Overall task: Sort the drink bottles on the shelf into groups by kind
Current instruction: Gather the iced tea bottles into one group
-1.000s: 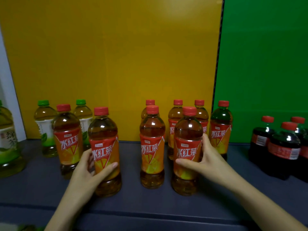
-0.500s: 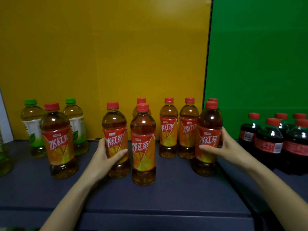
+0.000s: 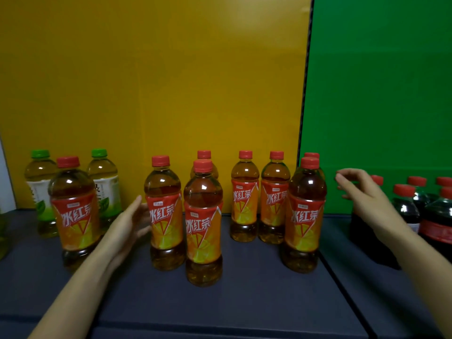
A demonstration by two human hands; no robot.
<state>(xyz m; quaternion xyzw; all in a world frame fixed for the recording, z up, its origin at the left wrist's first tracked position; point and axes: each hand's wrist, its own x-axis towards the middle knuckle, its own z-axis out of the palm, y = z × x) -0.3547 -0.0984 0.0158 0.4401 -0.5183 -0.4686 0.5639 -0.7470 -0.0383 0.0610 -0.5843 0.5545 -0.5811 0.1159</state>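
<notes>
The left hand was open, fingers straight and close together, palm turned toward the orange-labelled tea bottle standing upright just to its right. The fingertips lay level with the edge of that bottle's label, but blur made it impossible to tell whether they touched it, and the hand gripped nothing. On the hand's other side, partly hidden behind the wrist, stood the stray tea bottle, with the two green-capped bottles behind it against the yellow panel. The front tea bottle stood just right of the orange-labelled one and nearer the camera, hiding most of another red-capped bottle behind it. Two back-row tea bottles stood side by side near the panel. The right hand hung above the shelf with fingers loosely spread and slightly bent, wide open and empty. It was clearly apart from the right-end tea bottle, which stood upright to its left at the seam where the yellow panel met the green panel. The hand was in front of the cola bottles, grouped at the right and partly covered by it.
</notes>
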